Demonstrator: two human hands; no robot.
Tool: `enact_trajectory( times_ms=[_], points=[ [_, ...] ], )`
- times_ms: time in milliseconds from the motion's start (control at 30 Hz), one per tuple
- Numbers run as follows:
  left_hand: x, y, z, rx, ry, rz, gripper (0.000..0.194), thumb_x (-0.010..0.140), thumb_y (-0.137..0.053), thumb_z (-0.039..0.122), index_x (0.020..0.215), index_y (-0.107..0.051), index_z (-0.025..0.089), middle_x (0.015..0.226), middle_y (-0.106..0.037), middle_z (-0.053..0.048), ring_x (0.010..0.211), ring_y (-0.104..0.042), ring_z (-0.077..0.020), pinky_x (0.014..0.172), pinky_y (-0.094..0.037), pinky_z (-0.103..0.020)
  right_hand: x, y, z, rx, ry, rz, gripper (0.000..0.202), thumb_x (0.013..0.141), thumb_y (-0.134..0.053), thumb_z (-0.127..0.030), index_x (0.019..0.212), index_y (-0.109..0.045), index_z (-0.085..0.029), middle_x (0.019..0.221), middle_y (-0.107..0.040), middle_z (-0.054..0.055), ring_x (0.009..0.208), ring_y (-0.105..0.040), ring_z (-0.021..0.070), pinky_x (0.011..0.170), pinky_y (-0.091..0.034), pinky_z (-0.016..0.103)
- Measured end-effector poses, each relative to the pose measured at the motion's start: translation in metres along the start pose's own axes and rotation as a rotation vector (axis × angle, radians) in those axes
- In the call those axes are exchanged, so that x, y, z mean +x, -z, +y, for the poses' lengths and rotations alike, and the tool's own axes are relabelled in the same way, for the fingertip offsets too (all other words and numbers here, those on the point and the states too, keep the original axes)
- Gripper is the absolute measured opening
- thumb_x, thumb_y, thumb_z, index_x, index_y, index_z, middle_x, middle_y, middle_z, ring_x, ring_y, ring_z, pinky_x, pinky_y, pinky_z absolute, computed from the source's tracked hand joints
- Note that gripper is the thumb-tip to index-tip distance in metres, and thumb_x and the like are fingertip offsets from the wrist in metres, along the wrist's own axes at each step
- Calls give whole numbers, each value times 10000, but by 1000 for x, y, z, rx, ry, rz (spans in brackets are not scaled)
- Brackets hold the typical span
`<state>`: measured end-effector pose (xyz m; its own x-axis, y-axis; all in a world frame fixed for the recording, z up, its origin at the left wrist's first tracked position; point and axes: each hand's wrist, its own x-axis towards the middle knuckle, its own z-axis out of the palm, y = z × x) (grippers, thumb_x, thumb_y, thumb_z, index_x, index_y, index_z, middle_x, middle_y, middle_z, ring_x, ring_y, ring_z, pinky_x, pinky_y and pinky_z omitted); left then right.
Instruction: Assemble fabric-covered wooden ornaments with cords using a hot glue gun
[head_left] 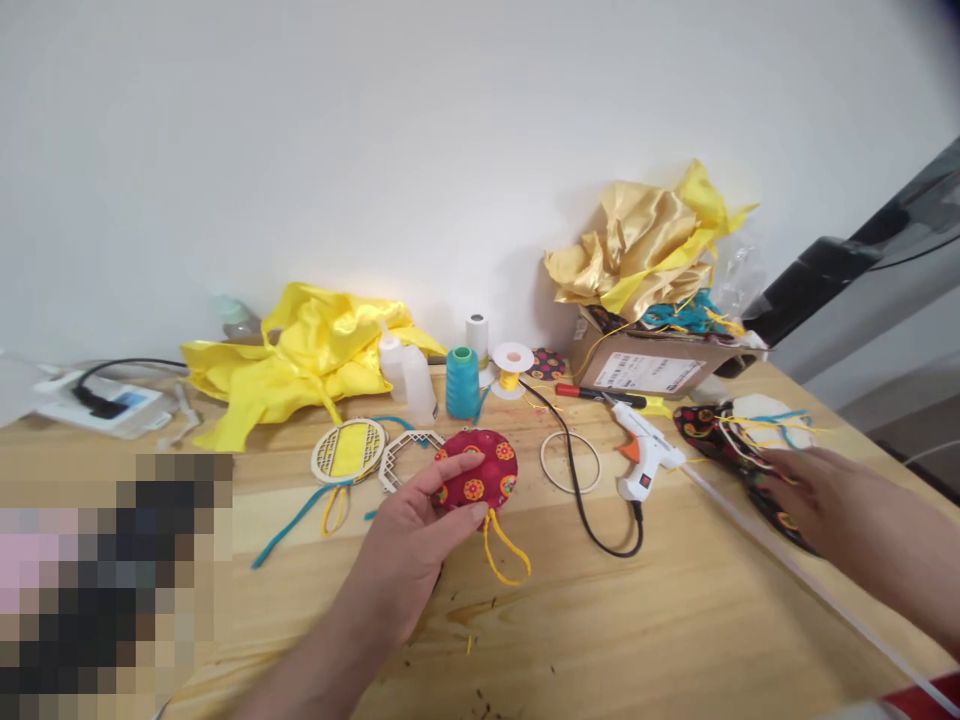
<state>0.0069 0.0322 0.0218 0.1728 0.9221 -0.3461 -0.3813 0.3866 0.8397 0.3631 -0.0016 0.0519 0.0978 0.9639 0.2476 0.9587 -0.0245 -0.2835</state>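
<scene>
My left hand (420, 535) grips a round red fabric disc (478, 470) with orange flower patterns, thumb and fingers at its edges. A yellow cord loop (508, 560) hangs from the disc's lower edge. Over at the right, my right hand (817, 500) is at a pile of dark flowered fabric pieces (701, 425), pale rings and teal strips (787, 428); its fingertips are partly hidden there. Left of the red disc lie a white octagonal lattice frame (390, 465) and a round lattice frame with yellow fabric (348, 452).
A white glue gun (643, 455), its black cord and a thin ring (571, 462) lie mid-table. Behind stand a teal thread cone (462, 385), white bottles (417, 385) and a yellow spool (512, 370). Yellow fabric (300, 365) and a cardboard box (652, 365) line the wall.
</scene>
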Motion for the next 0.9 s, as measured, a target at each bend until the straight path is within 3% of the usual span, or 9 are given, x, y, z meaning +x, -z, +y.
enact_trajectory(
  times_ms=[67, 100, 167, 267, 467, 600, 900],
  points=[
    [0, 1, -1, 14, -13, -5, 411, 678, -747, 120, 1072, -654, 192, 962, -753, -44, 865, -694, -142, 799, -513, -214, 5, -7, -59, 259, -39, -94, 204, 807, -543, -343, 868, -686, -211, 880, -692, 101, 762, -620, 258, 654, -444, 350],
    [0, 2, -2, 15, -21, -8, 420, 678, -749, 125, 1080, -650, 200, 965, -752, -41, 868, -693, -145, 799, -513, -219, 8, -14, -90, 448, -32, -202, 230, 823, -541, -386, 891, -680, -217, 882, -682, 84, 772, -609, 233, 660, -451, 329],
    [0, 2, -1, 17, -44, -18, 436, 676, -754, 140, 1092, -645, 211, 963, -750, -37, 861, -694, -154, 792, -520, -236, 13, -32, -143, 804, -116, -426, 287, 800, -571, -445, 934, -657, -206, 778, -638, 46, 649, -561, 167, 556, -433, 275],
    [-1, 1, 2, 53, -83, 2, 446, 667, -762, 167, 1096, -646, 205, 950, -747, -40, 864, -691, -176, 791, -528, -267, 20, -62, -188, 1182, -210, -766, 361, 741, -626, -519, 849, -622, -175, 667, -516, -7, 547, -466, 107, 423, -352, 211],
    [0, -1, 2, 75, -125, 33, 418, 656, -760, 156, 1059, -663, 203, 968, -740, -35, 936, -674, -191, 854, -517, -295, 22, -95, -186, 1497, -372, -830, 371, 726, -679, -505, 748, -559, -155, 574, -469, -45, 460, -388, 52, 401, -282, 171],
    [0, -1, 0, 67, -109, 23, 387, 654, -759, 143, 1026, -668, 201, 1008, -734, -34, 916, -677, -170, 840, -519, -270, 16, -97, -184, 1485, -402, -820, 349, 682, -739, -445, 740, -590, -135, 540, -452, -60, 440, -341, 34, 413, -246, 174],
    [1, -1, -2, 105, -64, -5, 393, 674, -746, 141, 1054, -661, 195, 955, -745, -38, 916, -671, -169, 838, -504, -261, 18, -96, -184, 1416, -318, -788, 337, 625, -770, -422, 737, -643, -130, 558, -504, -53, 456, -359, 43, 439, -255, 201]
  ],
)
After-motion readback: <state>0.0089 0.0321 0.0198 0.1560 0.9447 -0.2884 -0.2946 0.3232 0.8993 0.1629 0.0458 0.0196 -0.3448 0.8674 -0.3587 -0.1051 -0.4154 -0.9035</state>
